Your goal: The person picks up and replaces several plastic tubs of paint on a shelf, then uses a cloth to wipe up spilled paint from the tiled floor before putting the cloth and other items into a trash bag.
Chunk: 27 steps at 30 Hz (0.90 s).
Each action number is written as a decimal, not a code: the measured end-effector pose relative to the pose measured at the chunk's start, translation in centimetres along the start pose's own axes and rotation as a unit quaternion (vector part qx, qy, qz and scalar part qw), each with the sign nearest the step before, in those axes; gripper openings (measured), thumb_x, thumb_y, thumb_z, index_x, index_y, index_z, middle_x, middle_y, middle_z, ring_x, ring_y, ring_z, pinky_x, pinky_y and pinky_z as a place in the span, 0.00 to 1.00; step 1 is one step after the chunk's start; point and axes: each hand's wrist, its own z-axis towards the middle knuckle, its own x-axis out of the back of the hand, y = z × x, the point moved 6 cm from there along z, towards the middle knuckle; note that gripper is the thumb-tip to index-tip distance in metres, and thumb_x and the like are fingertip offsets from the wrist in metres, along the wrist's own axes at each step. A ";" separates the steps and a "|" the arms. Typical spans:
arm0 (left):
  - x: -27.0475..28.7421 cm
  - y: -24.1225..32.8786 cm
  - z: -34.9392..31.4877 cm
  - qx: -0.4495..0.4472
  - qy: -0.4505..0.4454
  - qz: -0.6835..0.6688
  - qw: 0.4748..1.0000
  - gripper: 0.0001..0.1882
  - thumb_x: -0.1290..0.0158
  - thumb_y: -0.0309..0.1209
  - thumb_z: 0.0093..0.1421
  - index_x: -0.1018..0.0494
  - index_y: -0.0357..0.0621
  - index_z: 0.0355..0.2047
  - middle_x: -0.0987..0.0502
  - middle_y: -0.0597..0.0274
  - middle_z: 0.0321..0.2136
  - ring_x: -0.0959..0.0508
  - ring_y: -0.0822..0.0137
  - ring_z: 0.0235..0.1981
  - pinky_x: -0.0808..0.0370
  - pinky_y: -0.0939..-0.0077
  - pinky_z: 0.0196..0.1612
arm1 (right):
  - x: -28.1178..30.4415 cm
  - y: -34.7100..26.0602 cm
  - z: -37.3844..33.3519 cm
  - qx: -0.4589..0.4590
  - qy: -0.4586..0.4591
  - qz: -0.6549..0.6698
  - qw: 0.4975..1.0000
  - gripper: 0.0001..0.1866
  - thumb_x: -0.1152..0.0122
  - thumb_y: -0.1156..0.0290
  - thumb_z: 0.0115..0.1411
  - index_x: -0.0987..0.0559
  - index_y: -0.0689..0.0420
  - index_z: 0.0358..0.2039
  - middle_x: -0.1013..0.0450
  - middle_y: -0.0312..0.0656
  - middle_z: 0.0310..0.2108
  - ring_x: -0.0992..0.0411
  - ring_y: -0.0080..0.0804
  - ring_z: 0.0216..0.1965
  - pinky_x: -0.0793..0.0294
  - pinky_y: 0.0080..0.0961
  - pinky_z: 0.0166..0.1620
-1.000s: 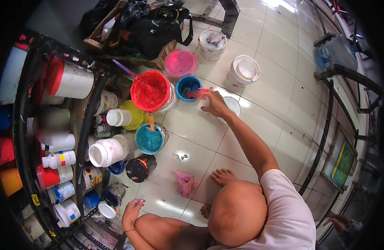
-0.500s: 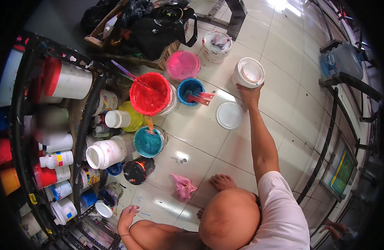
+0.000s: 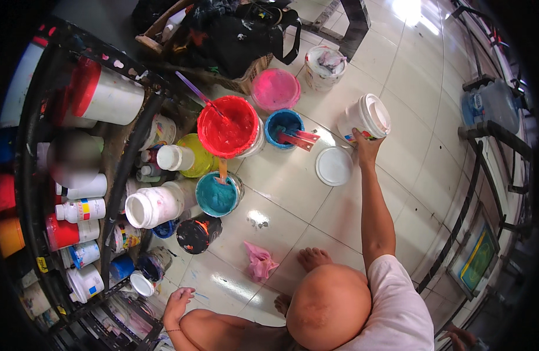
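- Head view, looking down on a tiled floor (image 3: 281, 205); clock directions run from the centre.
- At 2 o'clock, the right hand (image 3: 367, 147) is closed around the lower side of a white tub (image 3: 351, 120), thumb near its colourful label. The tub leans toward 3 o'clock; whether it is off the floor, I cannot tell.
- At 3 o'clock, a white lid (image 3: 333, 166) lies flat, just beside that wrist.
- Toward 12 o'clock, a blue bucket (image 3: 267, 130) holds a red scraper (image 3: 304, 140).
- At 7 o'clock, the left hand (image 3: 177, 304) is loosely open, empty, by the knee.
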 end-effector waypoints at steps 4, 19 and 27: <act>0.0 -0.3 -0.1 0.008 -0.004 0.009 1.000 0.18 0.57 0.38 0.65 0.28 0.35 0.43 0.23 0.59 0.40 0.24 0.66 0.42 0.29 0.72 0.45 | 0.2 1.2 -0.8 -0.010 -0.009 0.091 0.996 0.43 0.32 0.74 0.46 0.48 0.61 0.58 0.40 0.48 0.52 0.37 0.36 0.52 0.35 0.30 0.54; 1.0 4.1 -1.9 -0.070 0.005 0.086 0.994 0.16 0.53 0.37 0.63 0.26 0.35 0.40 0.22 0.57 0.35 0.24 0.69 0.38 0.29 0.73 0.43 | 5.2 -14.2 -6.9 0.110 -0.095 0.015 0.989 0.40 0.28 0.75 0.36 0.36 0.64 0.52 0.32 0.44 0.49 0.32 0.34 0.49 0.33 0.31 0.53; -1.9 32.0 -18.6 -0.561 0.116 0.041 0.819 0.34 0.38 0.32 0.49 0.36 0.38 0.56 0.34 0.49 0.55 0.35 0.52 0.56 0.40 0.64 0.59 | -0.1 -32.8 -13.7 0.170 -0.272 -0.073 0.944 0.38 0.25 0.70 0.34 0.29 0.62 0.49 0.27 0.42 0.45 0.29 0.32 0.45 0.31 0.31 0.51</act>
